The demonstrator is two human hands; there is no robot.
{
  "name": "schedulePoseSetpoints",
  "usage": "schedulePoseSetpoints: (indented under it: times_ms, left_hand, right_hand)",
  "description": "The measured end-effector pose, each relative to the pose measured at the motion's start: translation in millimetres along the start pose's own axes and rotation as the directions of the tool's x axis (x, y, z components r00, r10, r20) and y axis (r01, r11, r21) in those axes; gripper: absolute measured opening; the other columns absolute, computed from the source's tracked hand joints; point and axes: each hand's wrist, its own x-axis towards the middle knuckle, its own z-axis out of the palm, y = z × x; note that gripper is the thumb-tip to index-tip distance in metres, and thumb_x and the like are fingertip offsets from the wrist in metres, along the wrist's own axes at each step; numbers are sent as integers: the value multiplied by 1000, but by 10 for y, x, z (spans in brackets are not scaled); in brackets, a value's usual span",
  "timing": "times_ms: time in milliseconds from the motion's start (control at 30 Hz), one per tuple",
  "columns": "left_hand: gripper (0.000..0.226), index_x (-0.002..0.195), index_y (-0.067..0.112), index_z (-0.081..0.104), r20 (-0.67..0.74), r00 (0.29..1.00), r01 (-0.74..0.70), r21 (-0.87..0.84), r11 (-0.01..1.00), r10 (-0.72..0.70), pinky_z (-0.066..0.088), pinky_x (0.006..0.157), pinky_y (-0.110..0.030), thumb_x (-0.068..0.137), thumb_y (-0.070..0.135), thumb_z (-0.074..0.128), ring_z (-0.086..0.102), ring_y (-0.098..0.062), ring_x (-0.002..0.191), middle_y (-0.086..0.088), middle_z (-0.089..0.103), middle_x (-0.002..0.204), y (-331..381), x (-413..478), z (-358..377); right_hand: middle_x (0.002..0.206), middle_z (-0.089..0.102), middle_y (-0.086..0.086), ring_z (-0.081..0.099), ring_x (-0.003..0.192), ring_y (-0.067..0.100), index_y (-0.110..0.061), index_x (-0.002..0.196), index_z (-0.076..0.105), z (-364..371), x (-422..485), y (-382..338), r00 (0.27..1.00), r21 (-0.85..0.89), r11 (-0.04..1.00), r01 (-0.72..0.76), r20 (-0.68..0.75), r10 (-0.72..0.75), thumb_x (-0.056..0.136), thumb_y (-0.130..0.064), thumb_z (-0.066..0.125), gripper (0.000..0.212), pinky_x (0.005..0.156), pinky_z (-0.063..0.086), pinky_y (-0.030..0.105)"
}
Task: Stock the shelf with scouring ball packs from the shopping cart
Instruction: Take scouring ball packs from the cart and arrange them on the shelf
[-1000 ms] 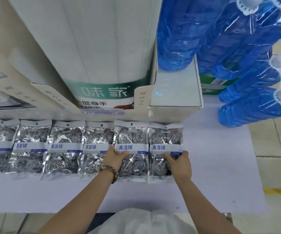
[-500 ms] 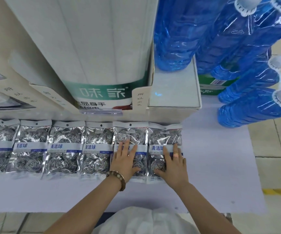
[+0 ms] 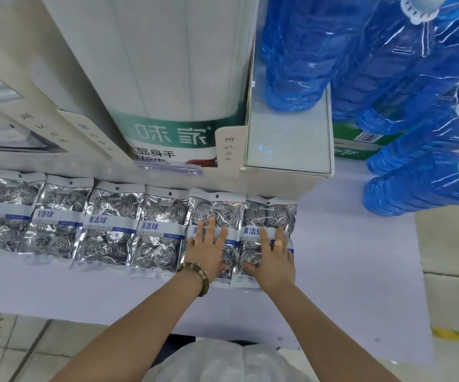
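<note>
Pale lilac shelf board [image 3: 355, 271] runs right across the middle, from 9 o'clock over to 3. Up at 12 o'clock stands a tall white carton [image 3: 167, 64] with a green band low on its face. From 1 to 3 o'clock, blue bottles [image 3: 415, 78] with white caps, wrapped in clear film.

Now the packs. A row of six scouring ball packs [image 3: 107, 224] lies flat on the board, side by side with their edges touching or overlapping, from 9 o'clock to just right of centre, tops tucked against the base of the carton's ledge. Each is a shiny clear pouch with a white header and a hang hole, a white and blue label band across its middle, and coiled steel balls showing above and below the band.

The left hand [image 3: 206, 252] lies palm down on the fifth pack [image 3: 214, 208], fingers [image 3: 202, 228] straight and spread, gripping nothing. The right hand [image 3: 274, 260], at about 4 o'clock from centre, lies the same way on the end pack [image 3: 267, 213], fingers [image 3: 263, 235] flat and slightly fanned, pressing down and holding nothing.

There is a brown bead bracelet [image 3: 199, 274] on the left wrist and a ring [image 3: 278, 242] on a right finger.
</note>
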Motion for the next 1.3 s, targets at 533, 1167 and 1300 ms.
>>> schedulePoseSetpoints:
  times_ms: [533,1167,1300]
  left_hand:
    - [56,143,26,28,-329,940,-38,-364,931,-91,42,99,-33,91,30,49,41,-17,126,2,26,151,-37,-570,-137]
    - [40,130,22,48,-326,507,61,-909,411,-798,45,83,-28,90,24,55,54,-13,101,1,49,129,-2263,-2913,613]
    - [38,126,23,52,-262,396,88,-943,321,-880,47,87,-28,88,23,55,55,-14,110,2,52,126,-2735,-3521,1040]
  right_hand:
    - [151,31,5,43,126,23,-21,149,22,-230,-370,-179,982,274,944,182,-93,-162,92,-31,55,66,97,36,31]
    - [140,47,5,44,127,23,-16,139,42,257,-1436,-3067,713,236,680,694,-97,-695,94,-26,54,48,98,38,34]
    - [138,48,3,45,127,19,-15,136,45,742,-1846,-3713,620,293,586,756,-32,-784,94,-22,55,44,101,38,33]
